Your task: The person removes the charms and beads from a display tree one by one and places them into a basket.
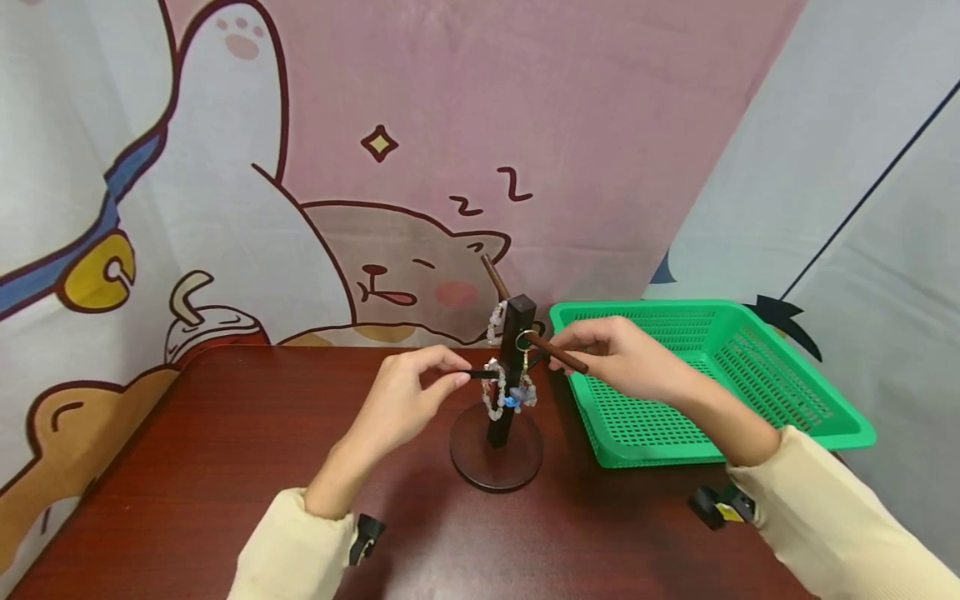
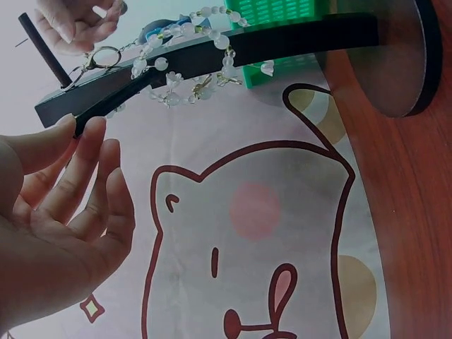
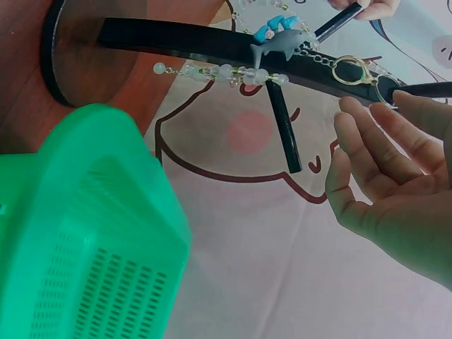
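Observation:
A dark wooden stand point(image 1: 516, 333) with a round base point(image 1: 497, 467) and several pegs stands upright on the table. My left hand point(image 1: 412, 390) pinches the end of its left peg point(image 2: 113, 99) between thumb and fingers. A bracelet of clear beads point(image 1: 492, 396) hangs on that peg. A keychain with a grey-blue dolphin point(image 3: 279, 46) and blue beads hangs by its metal ring point(image 3: 349, 69) on the front peg point(image 1: 558, 352). My right hand point(image 1: 618, 358) is beside this peg, fingers loosely bent near the ring; no hold on it shows. Another beaded piece point(image 1: 496, 323) hangs on the back peg.
A green plastic basket point(image 1: 645, 454) with slotted walls stands right of the stand, partly beneath my right forearm. The reddish-brown table point(image 1: 300, 467) ends at a cloth backdrop point(image 1: 600, 150) printed with cartoon animals.

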`<act>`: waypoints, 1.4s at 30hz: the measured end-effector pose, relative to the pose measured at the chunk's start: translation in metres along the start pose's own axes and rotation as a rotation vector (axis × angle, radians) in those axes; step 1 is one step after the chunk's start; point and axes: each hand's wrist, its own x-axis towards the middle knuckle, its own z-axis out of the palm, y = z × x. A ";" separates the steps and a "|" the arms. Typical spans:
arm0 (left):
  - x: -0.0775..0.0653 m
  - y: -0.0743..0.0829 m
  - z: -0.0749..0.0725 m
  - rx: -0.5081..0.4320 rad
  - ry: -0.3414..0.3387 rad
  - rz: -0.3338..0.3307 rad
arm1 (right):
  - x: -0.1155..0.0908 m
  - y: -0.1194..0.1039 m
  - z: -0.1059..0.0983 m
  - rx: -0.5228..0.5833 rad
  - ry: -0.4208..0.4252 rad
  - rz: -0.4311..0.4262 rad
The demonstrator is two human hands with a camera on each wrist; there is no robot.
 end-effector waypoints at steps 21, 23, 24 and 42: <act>0.000 -0.002 0.002 -0.014 -0.008 0.010 | 0.018 -0.005 0.005 0.082 0.059 0.012; 0.000 -0.002 0.002 -0.016 -0.008 0.006 | 0.019 -0.005 0.006 0.083 0.058 0.007; 0.000 -0.002 0.002 -0.017 -0.009 0.004 | 0.019 -0.005 0.006 0.081 0.059 0.003; 0.000 -0.001 0.001 -0.033 -0.009 -0.018 | 0.007 -0.011 -0.003 0.029 0.055 -0.053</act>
